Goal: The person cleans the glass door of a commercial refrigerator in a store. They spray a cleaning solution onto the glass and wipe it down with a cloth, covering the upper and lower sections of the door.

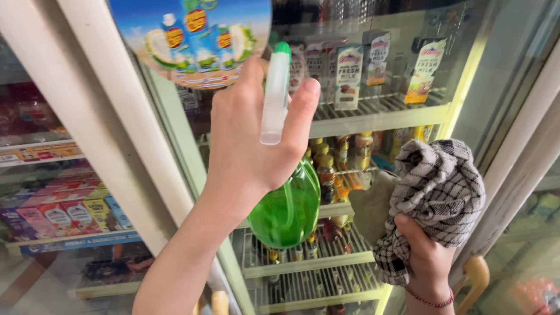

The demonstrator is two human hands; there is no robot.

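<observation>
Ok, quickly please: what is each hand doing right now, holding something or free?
Left hand: closed around a green spray bottle.
Right hand: closed on a checked cloth, against the glass door.

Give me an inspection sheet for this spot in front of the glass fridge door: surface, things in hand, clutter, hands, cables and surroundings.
Surface: glass fridge door, shut, round sticker near its top.
Things in hand: green spray bottle with a clear trigger, raised at the glass; checked cloth bunched beside the door.
Clutter: nothing seen loose.
Hands: left hand grips the spray bottle; right hand grips the checked cloth, red string at the wrist.
Cables: nothing seen.
Surroundings: milk cartons on the upper shelf, small bottles below; second fridge to the left holds coloured boxes.
</observation>
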